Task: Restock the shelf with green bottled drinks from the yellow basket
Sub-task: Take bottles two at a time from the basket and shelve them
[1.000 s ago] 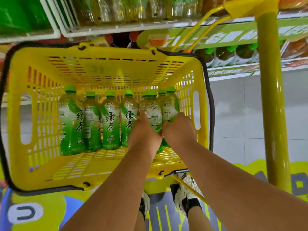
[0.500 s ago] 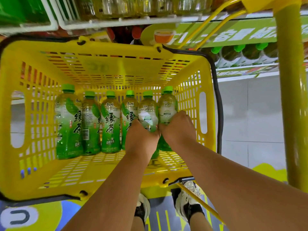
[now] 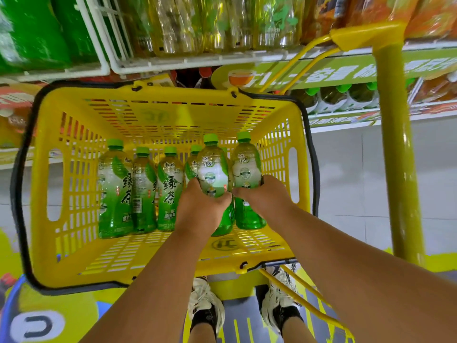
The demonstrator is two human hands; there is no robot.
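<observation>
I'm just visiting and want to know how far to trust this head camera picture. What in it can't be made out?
- Fingertips of the left hand and right hand: wrapped behind the bottles they grip.
- Bottle behind the left bottle and right bottle: mostly hidden, only a sliver shows.
- Fourth bottle in the basket: lower half covered by the left hand.
- Shelf bottles: tops cut off by the upper edge, labels blurred.
</observation>
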